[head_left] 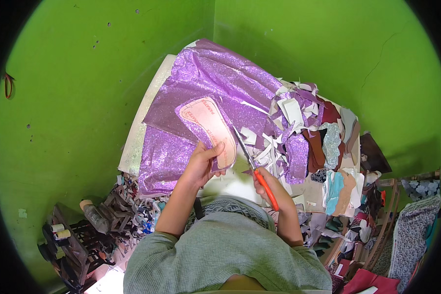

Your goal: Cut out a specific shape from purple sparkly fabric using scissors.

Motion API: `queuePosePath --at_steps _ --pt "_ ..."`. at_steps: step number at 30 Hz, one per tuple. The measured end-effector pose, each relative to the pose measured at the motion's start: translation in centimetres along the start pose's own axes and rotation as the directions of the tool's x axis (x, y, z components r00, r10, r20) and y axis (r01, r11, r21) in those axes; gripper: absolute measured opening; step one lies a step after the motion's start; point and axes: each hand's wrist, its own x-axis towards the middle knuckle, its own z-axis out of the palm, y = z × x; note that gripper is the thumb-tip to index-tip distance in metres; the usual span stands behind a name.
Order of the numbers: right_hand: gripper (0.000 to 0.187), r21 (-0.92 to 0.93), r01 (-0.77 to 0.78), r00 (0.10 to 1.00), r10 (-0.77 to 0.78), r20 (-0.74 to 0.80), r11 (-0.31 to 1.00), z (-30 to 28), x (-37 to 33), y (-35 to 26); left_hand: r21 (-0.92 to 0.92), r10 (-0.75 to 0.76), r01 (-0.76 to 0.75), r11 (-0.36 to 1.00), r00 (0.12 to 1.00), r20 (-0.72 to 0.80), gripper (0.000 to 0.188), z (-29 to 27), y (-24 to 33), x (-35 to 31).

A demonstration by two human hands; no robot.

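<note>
My left hand (pixel 204 164) pinches the near end of a pink sole-shaped template (pixel 209 128) lying flat on purple glitter sheet (pixel 215 83), while my right hand (pixel 274 188) is closed around the orange handles of the scissors (pixel 254 169), whose blades are parted and point up along the template's right edge. The sheet drapes over the table's (pixel 132 147) far and left edges close to the green wall (pixel 83 98), leaving open room only just in front of me; to the right lies a crowded heap of scraps (pixel 304 132), curled white strips and leathery brown, teal and silver pieces.
</note>
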Motion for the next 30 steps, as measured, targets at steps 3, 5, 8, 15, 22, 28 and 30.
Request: queuePosePath --at_steps 3,5,8,15,22,28,30 --pt "0.041 -0.347 0.08 0.985 -0.127 -0.115 0.935 -0.5 1.1 0.1 0.011 -0.008 0.009 1.0 0.999 -0.032 0.026 -0.2 0.1 0.4" --pt "0.053 -0.472 0.005 0.963 -0.132 -0.235 0.882 -0.9 2.3 1.2 0.028 0.0 0.001 1.0 1.0 -0.031 0.026 -0.6 0.1 0.6" --pt "0.056 -0.468 -0.166 0.927 -0.025 -0.375 0.868 -0.7 4.2 2.4 -0.019 0.031 -0.032 0.999 0.997 -0.071 0.028 -1.2 0.1 1.0" --pt "0.046 -0.731 -0.133 0.846 -0.307 -0.436 0.669 -0.7 8.0 9.8 0.029 0.038 -0.038 0.999 0.999 -0.005 0.033 -1.6 0.3 1.2" --pt "0.04 -0.736 -0.1 0.81 -0.375 -0.451 0.67 -0.9 8.9 10.5 0.094 0.002 -0.011 0.996 0.995 0.098 0.034 -1.6 -0.6 1.2" --pt "0.023 -0.321 0.221 0.825 -0.352 -0.441 0.921 -0.2 7.4 3.0 0.171 -0.025 0.002 0.985 0.991 0.132 0.036 -0.9 -0.9 1.1" --pt "0.019 -0.234 0.294 0.826 -0.369 -0.426 0.927 0.5 6.8 0.6 0.229 -0.071 0.038 0.973 0.988 0.137 0.036 -0.7 -0.9 0.9"
